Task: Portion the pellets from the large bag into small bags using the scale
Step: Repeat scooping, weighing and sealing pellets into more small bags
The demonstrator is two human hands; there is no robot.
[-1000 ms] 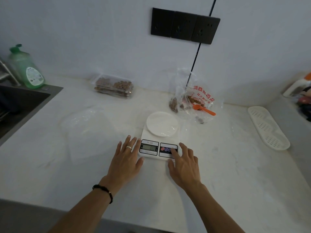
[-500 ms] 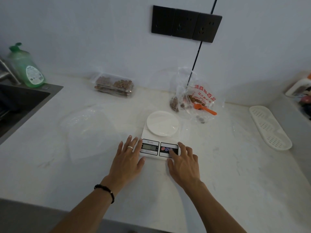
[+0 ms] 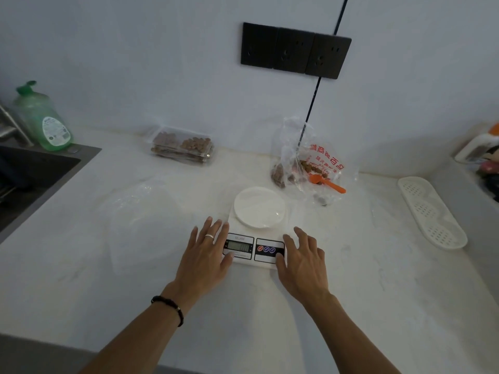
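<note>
A white kitchen scale [image 3: 255, 233] with a round pan and a lit display sits mid-counter. My left hand [image 3: 204, 255] lies flat with straight fingers against the scale's left front corner. My right hand [image 3: 302, 261] rests flat at the right front corner, its thumb on the black button panel. Behind the scale, the large clear bag [image 3: 305, 160] with red print holds brown pellets and an orange scoop [image 3: 325, 182]. Small filled bags of pellets [image 3: 182, 145] lie stacked at the back. Empty clear bags [image 3: 140, 220] lie flat to the left of the scale.
A dark sink [image 3: 29, 179] is set into the counter at the left, with a green soap bottle [image 3: 43, 120] behind it. A white perforated tray [image 3: 432, 211] lies at the right. A black cable [image 3: 310, 109] hangs down from the wall sockets [image 3: 294, 49].
My right hand has slid a little to the right, from the middle of the button panel to its right end. The left hand has stayed in place.
</note>
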